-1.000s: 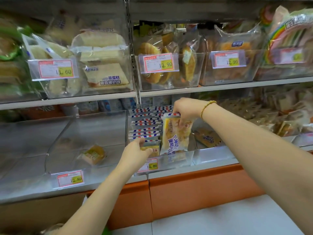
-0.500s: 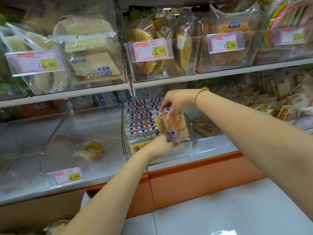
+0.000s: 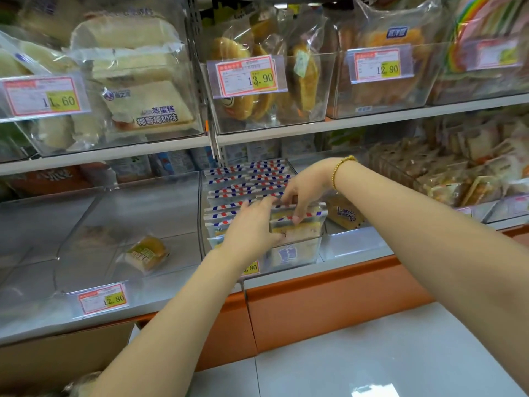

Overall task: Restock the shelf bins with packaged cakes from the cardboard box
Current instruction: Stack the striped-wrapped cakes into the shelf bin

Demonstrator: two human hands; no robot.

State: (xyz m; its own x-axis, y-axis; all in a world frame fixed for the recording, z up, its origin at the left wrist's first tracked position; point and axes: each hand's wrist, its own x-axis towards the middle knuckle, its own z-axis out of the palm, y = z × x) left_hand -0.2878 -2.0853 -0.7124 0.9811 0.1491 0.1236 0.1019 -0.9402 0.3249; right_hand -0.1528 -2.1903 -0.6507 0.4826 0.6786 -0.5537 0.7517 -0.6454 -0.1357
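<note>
Cake pack (image 3: 304, 230), yellow sponge in clear wrapper with red-blue striped top edge, stands upright at front of clear plastic shelf bin (image 3: 310, 253), long axis left-right, directly under both hands. I see right hand (image 3: 303, 193) nearer, pinching striped edge from above; left hand (image 3: 252, 224) flat-fingered against pack's left end, gripping nothing. I judge next push goes straight down. Second ago pack hung above bin from right hand; left hand waited low at bin front.

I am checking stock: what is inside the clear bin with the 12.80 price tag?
One yellow packaged cake lies on the bin floor. The price tag covers a strip at the front.
</note>
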